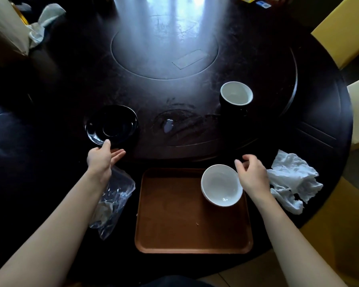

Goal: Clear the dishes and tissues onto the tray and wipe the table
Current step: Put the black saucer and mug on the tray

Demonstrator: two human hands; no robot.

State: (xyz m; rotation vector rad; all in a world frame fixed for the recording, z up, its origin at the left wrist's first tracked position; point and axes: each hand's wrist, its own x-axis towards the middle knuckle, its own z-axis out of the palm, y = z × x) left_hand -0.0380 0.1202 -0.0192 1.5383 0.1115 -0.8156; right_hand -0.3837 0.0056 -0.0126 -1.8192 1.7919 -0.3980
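A brown tray (pixel 180 224) lies at the near edge of the dark round table (pixel 319 129). A white bowl (pixel 221 185) sits tilted in the tray's far right corner. My right hand (pixel 254 177) hovers just right of the bowl, fingers curled and apart, holding nothing. My left hand (pixel 102 159) grips the near rim of a black saucer (pixel 112 124), thumb on top and fingers beneath. A black cup with a white inside (pixel 236 93) stands on the turntable. Crumpled white tissues (pixel 292 181) lie right of the tray.
A clear plastic bag (pixel 112 201) lies left of the tray under my left forearm. A wet smear (pixel 174 124) marks the turntable (pixel 257 59) between saucer and cup. Yellow chairs (pixel 344 32) stand at the right; a cloth (pixel 47 19) and a paper bag (pixel 2 27) sit far left.
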